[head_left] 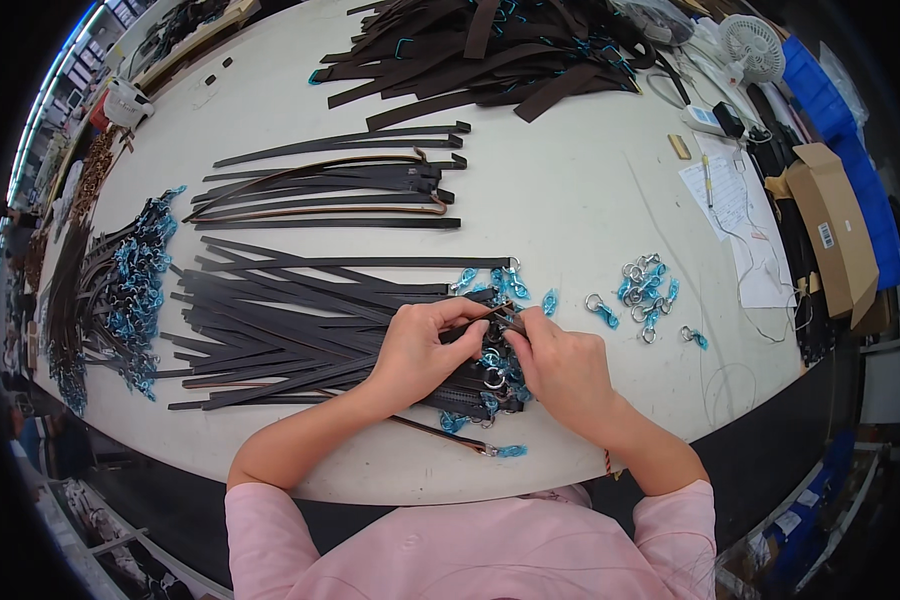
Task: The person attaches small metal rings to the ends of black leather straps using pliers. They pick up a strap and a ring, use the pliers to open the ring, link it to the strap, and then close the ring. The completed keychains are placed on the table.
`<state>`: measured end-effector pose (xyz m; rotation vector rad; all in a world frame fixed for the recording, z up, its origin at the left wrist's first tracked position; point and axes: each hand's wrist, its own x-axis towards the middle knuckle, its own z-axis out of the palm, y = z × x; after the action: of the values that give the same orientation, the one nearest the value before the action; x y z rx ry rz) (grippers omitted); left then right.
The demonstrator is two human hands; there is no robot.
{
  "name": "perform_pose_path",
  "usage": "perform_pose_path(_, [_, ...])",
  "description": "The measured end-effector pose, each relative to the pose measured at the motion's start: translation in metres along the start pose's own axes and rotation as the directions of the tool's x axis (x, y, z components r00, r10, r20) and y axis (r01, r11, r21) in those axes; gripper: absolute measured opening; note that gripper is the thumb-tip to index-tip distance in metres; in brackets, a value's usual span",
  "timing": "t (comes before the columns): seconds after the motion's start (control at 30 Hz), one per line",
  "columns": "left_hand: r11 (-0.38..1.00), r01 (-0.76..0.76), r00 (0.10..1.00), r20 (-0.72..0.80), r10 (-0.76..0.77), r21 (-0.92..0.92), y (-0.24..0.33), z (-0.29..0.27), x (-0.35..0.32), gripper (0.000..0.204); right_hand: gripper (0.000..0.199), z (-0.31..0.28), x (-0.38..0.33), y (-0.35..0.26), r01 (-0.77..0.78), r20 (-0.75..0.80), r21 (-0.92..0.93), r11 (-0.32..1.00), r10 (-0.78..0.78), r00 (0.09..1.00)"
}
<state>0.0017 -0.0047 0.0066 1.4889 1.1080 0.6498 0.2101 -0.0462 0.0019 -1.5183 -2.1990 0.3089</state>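
Both hands are pinching the end of 1 dark leather strap (485, 318) right on top of the big strap pile (300, 325), left hand (420, 350) gripping the strap, right hand (560, 365) fingers pressed together at its tip. Loose swivel clasps (645, 290) in blue wrap wait just right of the pile. My guess is it's partway done (several pile ends already carry clasps, plenty look bare).
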Motion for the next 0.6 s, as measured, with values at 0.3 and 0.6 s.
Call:
perform_pose_path(0.3, [1.0, 0.003, 1.0, 0.024, -0.003, -0.015, 0.0, -0.003, 0.003, 0.022, 0.021, 0.007, 0.001, 0.001, -0.041, 0.078, 0.068, 0.997, 0.036, 0.996])
perform_pose_path(0.6, [0.999, -0.012, 1.0, 0.008, 0.013, -0.043, -0.005, -0.002, 0.003, 0.024, 0.02, -0.007, 0.008, 0.009, -0.105, 0.142, 0.283, 0.953, 0.067, 0.988])
